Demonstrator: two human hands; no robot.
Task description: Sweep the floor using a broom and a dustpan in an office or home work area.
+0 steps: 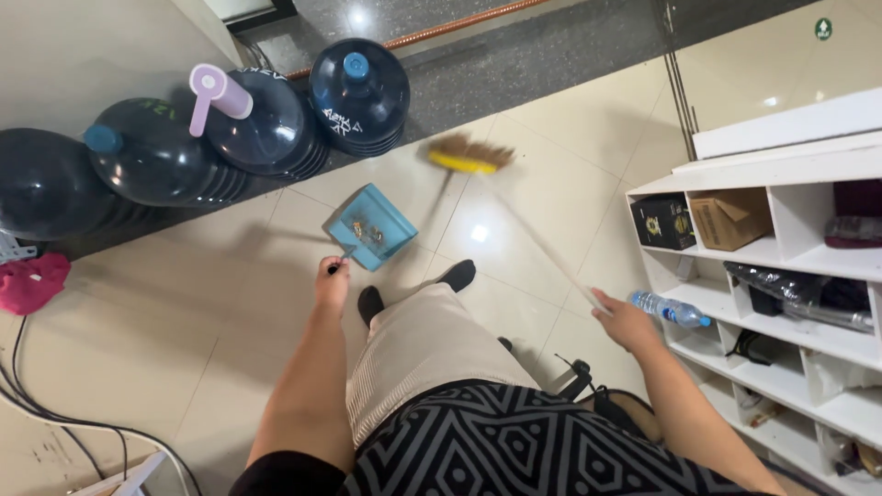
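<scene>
Blue dustpan (371, 226), yellow-banded brown broom (469, 156), black-and-grey geometric-patterned top (514, 450).

Four big water jugs (358, 92) stand along the wall. One blue dustpan (369, 227) and one broom (469, 156) are on the floor. One small water bottle (669, 309) and two boxes (730, 219) sit on the white shelf (799, 262). One red cloth (32, 282) lies at the floor's left edge.

Blue dustpan (371, 227) with debris, broom (469, 156) raised
</scene>
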